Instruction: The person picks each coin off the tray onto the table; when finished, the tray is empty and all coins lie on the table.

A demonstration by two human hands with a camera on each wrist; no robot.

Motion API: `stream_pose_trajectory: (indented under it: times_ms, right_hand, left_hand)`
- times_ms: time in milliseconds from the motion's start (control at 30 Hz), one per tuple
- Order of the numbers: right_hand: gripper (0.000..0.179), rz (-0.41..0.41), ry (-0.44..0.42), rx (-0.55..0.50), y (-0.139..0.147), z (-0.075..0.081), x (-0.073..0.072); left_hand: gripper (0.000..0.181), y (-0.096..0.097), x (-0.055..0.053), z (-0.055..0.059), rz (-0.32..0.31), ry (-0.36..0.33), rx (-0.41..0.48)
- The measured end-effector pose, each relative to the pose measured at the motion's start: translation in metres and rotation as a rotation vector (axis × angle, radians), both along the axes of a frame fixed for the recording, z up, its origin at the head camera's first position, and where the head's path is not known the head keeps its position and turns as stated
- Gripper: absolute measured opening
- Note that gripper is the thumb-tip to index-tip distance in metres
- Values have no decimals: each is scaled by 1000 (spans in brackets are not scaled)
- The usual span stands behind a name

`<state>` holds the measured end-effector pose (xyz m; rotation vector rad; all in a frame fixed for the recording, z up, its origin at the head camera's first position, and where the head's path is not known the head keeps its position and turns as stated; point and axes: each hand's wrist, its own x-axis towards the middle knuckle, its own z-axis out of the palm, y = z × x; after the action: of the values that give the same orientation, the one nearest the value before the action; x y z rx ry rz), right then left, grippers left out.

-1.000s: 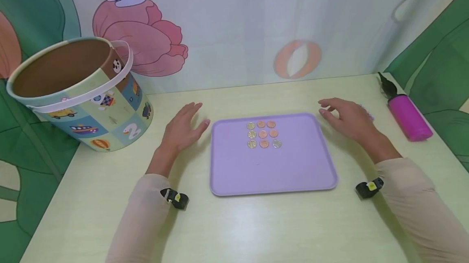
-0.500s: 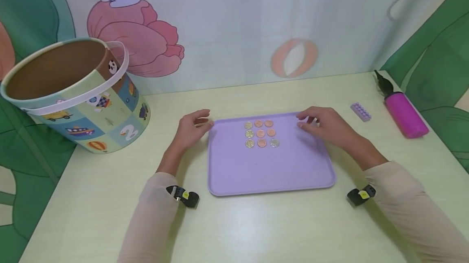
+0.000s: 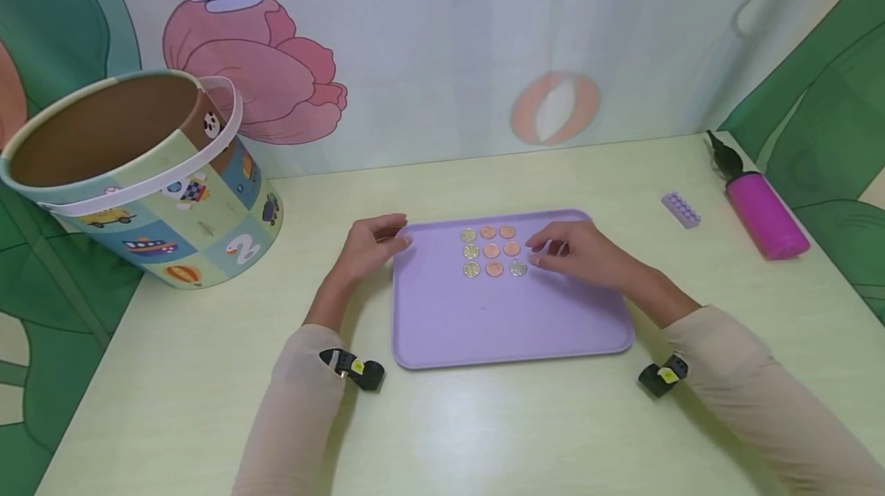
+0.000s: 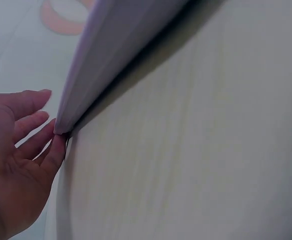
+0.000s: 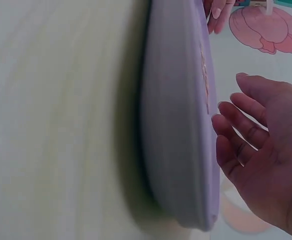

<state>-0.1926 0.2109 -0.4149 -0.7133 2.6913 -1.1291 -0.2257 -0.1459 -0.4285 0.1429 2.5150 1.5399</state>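
A purple tray (image 3: pixel 484 331) lies on the table, bearing a small grid of coins near its far side. Gold-coloured coins (image 3: pixel 471 251) form the left column; copper ones (image 3: pixel 492 250) fill most of the rest, with a silver coin (image 3: pixel 518 268) at the near right corner. My left hand (image 3: pixel 366 250) is at the tray's left edge; in the left wrist view its lower fingers (image 4: pixel 58 150) touch the corner, thumb apart. Over the tray's right half hovers my right hand (image 3: pixel 584 250), fingers loosely bent and holding nothing, fingertips just right of the coins.
A large patterned bucket (image 3: pixel 256 212) with a white handle stands at the back left. Toward the back right lie a purple toy brick (image 3: pixel 681 209) and a magenta pump (image 3: pixel 767 216) with a black nozzle. A printed curtain (image 3: pixel 429 58) hangs behind the table.
My right hand has moved left from beyond the tray's right edge to beside the coins, uncovering the toy brick. My left hand has come right to the tray's left edge. The coins stay put.
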Motion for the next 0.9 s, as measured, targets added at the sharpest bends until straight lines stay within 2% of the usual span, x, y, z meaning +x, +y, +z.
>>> stream_pose_trajectory:
  times_ms: [200,567,900]
  right_hand:
    - [22,34,-11,-5,-5,-9,1]
    - [24,43,-34,-8,-13,-10,1]
    - [26,34,-5,20,-18,-17,-1]
  left_hand:
    - [45,-1,0,-5,-29,23,-40]
    - [42,-2,-1,-7,4,33,-70]
    - [41,-2,0,-7,20,37,-58]
